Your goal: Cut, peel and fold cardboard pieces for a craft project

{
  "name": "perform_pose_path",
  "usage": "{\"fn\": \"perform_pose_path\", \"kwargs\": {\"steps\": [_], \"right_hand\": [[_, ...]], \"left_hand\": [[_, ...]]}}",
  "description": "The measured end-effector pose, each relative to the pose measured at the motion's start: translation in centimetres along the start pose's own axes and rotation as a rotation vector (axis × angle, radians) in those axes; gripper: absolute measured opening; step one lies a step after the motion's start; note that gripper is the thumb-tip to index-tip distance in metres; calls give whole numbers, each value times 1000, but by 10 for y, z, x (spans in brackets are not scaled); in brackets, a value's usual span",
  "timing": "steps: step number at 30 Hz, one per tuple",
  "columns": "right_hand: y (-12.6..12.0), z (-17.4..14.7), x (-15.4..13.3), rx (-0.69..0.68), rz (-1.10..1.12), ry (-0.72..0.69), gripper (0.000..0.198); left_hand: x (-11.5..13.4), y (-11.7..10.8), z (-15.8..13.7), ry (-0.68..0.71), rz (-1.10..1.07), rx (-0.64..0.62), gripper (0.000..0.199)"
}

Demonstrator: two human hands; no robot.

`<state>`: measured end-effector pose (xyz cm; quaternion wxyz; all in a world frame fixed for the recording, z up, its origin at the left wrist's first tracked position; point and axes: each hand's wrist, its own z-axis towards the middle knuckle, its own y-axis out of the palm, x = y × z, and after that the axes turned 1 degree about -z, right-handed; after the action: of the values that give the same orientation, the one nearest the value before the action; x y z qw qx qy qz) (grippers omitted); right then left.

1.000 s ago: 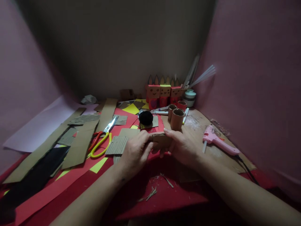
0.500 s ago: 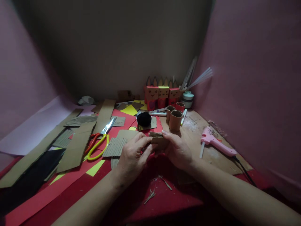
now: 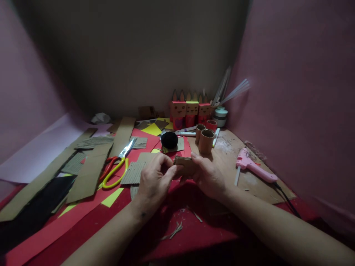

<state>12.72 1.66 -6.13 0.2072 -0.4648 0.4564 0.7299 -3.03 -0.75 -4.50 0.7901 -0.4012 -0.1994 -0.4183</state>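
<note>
Both hands meet in the middle, just above the near edge of the red-covered counter [image 3: 202,240], w/ a small cardboard pc [image 3: 186,168] held btwn them. R hand [image 3: 209,176] is mostly closed, pinching the pc's R end: thumb along top edge, fingers underneath, partly hidden. L hand [image 3: 155,181] is half curled, thumb tip pressed to the pc's L end, index bent; other L fingertips hidden, can't tell exactly where they sit. Pc is approx. level, layered edge up, clear of the counter. Just beyond it: black ball [image 3: 169,140] & cardboard tube [image 3: 206,142], the latter upright nr R thumb. Corrugated pc [image 3: 133,173] lies right by L hand, scissors [image 3: 115,171] a bit further L, blades partly apart. Pink glue gun [image 3: 255,166] is on R side, well apart from R hand.
</note>
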Motion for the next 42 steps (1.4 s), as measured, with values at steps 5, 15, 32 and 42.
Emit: {"fn": "perform_pose_path", "kwargs": {"steps": [5,15,32,42], "right_hand": [[-1,0,0,-43,7,27,52],[0,2,-6,-44,151,72,42],[7,6,-18,67,519,220,40],[7,6,-6,43,460,207,42]], "left_hand": [[-2,1,0,91,-25,-16,10],[-1,0,-2,105,-41,30,18],[1,5,-9,432,190,-210,19],[-2,9,-4,249,179,-253,65]]}}
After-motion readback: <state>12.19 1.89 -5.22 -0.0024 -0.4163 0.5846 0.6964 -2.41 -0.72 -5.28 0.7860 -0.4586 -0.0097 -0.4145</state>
